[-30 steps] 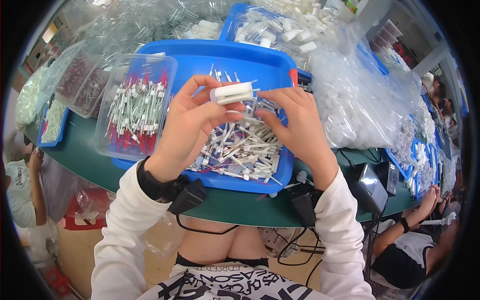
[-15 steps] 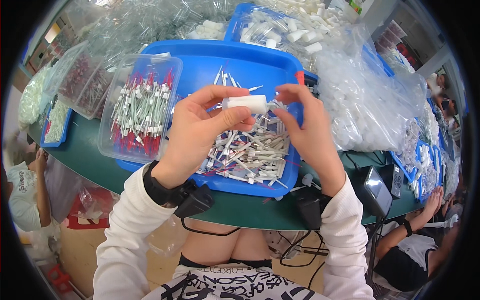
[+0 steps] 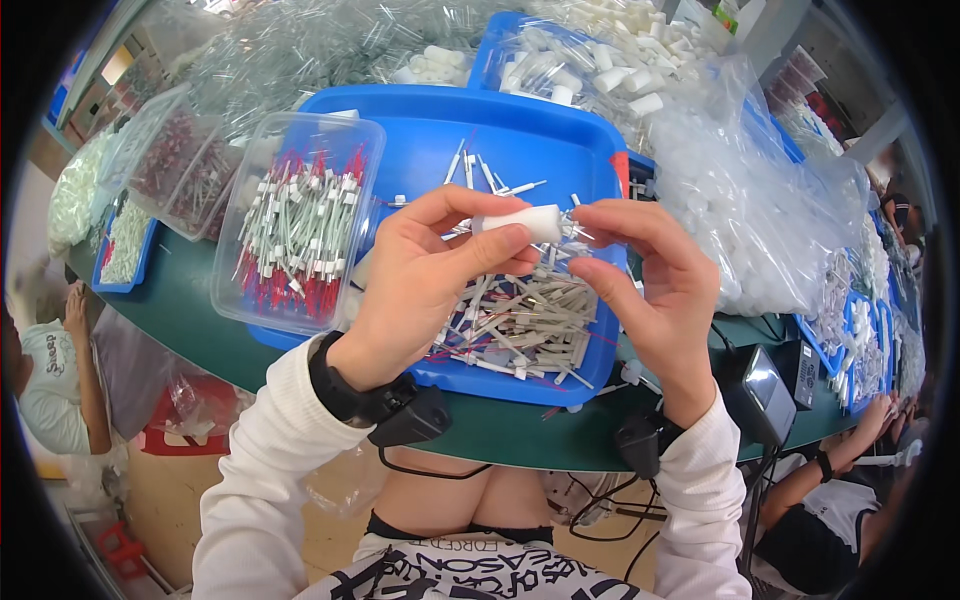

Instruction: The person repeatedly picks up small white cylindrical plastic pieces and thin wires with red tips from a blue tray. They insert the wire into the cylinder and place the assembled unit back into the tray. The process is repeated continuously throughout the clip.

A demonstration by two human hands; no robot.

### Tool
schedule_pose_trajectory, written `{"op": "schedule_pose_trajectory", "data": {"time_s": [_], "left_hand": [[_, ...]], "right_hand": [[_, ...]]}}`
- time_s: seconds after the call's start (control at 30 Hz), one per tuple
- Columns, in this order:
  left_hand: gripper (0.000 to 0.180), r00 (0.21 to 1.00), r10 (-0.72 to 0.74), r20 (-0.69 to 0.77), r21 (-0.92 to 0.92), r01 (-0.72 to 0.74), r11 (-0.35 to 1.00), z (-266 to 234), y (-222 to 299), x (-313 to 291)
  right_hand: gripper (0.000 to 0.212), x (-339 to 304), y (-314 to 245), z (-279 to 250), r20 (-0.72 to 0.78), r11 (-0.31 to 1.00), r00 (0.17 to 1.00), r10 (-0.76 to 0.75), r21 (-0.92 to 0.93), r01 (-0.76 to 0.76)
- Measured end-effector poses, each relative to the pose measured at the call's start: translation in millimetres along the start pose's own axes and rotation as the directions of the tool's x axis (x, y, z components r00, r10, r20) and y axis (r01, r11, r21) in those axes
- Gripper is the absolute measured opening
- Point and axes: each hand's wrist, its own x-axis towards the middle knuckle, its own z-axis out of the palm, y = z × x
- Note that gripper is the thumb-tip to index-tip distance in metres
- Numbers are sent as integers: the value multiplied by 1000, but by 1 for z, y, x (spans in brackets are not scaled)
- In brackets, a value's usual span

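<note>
Between the thumb and fingers of my left hand [image 3: 425, 270] is a white cylinder [image 3: 540, 222] with a clear sleeve around its left end. It lies roughly sideways, its right end tipped slightly up. Just right of that end hovers my right hand [image 3: 665, 285], thumb and forefinger spread apart, with nothing visible between them. Both hands are over a blue tray [image 3: 425, 135]. Thin white sticks [image 3: 540, 320], some with red wires, lie loosely heaped in the tray, partly hidden by my hands.
A clear plastic box [image 3: 228, 265] of red-wired white sticks overlaps the tray's left side. Behind lie clear plastic tubes [image 3: 300, 50] and white cylinders [image 3: 640, 90]. A large plastic bag [image 3: 740, 230] and a small dark device [image 3: 762, 390] are at the right. Other people sit at both sides.
My right hand's forefinger has straightened and its fingertips sit slightly lower against the cylinder's end. The cylinder's right end is tipped up a little more. The whole view has shifted slightly.
</note>
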Motion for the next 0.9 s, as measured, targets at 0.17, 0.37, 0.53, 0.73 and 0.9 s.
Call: {"op": "schedule_pose_trajectory", "data": {"time_s": [0.17,0.37,0.53,0.73,0.9], "left_hand": [[21,998,-29,61,36,27,999,-4,2,0],[22,984,-124,129,83,114,990,-9,8,1],[23,976,-155,150,125,136,983,-4,11,0],[27,994,45,101,200,-65,978,-4,8,2],[24,971,177,160,292,-218,931,-6,4,-3]], "right_hand": [[28,-3,2,4,-60,998,997,-56,-10,56],[26,1,0,1,40,950,969,-245,-188,248],[29,-2,-1,1,68,969,990,-123,-206,135],[29,-6,3,-2,5,982,983,185,44,-185],[29,-8,5,6,21,980,995,101,169,-103]]}}
